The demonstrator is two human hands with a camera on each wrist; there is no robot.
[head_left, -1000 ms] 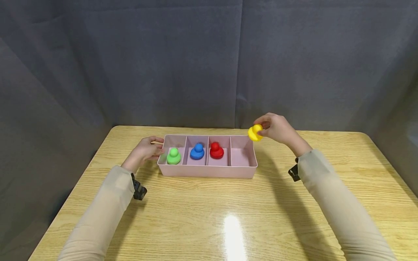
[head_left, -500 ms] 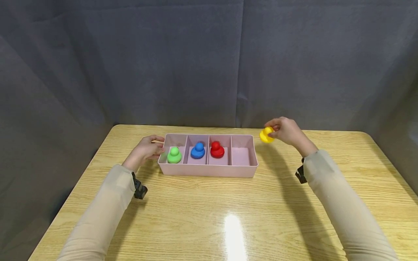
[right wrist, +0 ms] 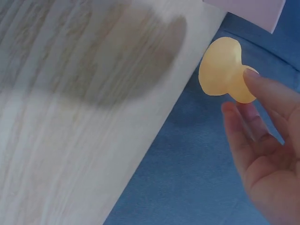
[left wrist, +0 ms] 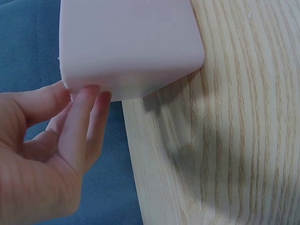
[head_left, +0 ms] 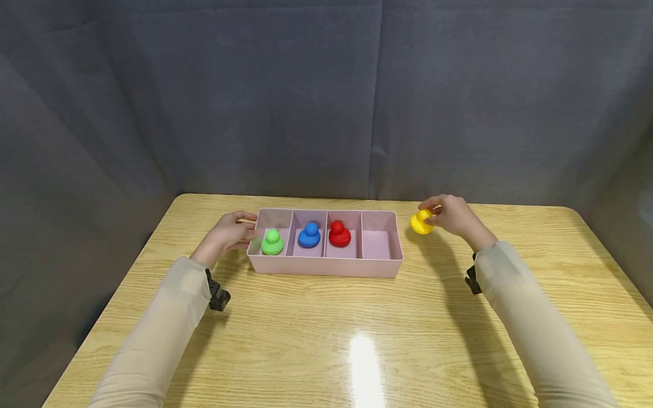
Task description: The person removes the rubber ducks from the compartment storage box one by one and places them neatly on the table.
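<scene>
A pink tray with several compartments sits on the wooden table. From left to right its compartments hold a green piece, a blue piece and a red piece; the rightmost one holds nothing. My left hand rests its fingertips against the tray's left end. My right hand pinches a yellow knob-shaped piece by its top, just right of the tray and low over the table.
The wooden table spreads wide in front of the tray, with a light glare near its middle. A grey cloth backdrop closes off the back and both sides.
My right hand has carried the yellow piece rightward, away from the tray's right end, and lowered it toward the table. The left hand and tray have stayed put.
</scene>
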